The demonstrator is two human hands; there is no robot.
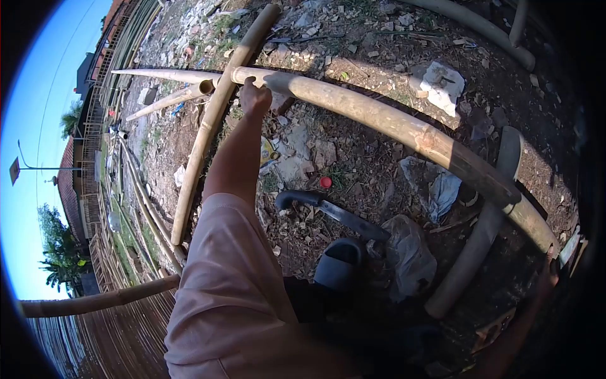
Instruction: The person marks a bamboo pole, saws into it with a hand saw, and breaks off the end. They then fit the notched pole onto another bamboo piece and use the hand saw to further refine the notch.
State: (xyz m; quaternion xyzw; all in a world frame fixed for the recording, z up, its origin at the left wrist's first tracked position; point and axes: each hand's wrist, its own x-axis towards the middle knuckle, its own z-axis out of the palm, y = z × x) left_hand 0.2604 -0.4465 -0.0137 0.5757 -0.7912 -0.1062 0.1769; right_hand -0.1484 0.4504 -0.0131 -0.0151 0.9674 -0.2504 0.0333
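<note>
A long, thick bamboo pole (379, 120) stretches across the view, resting over two crosswise bamboo lengths. My left hand (255, 99) is closed at its left end, with the thumb side against the pole's lower edge. At the far right, my right hand (552, 270) is at the pole's other end, its fingertips against the bamboo; deep shadow hides most of this hand. Under the left end lies one crosswise bamboo pole (207, 126). Beneath the right part is a shorter, darker bamboo length (470, 262).
On the ground lie a dark-handled machete (344, 215), a dark slipper (339, 264), a clear plastic bag (410, 256), a red cap (326, 182) and a whitish block (442, 87). Wood chips and rubble cover the soil. More bamboo (467, 24) lies at the top right.
</note>
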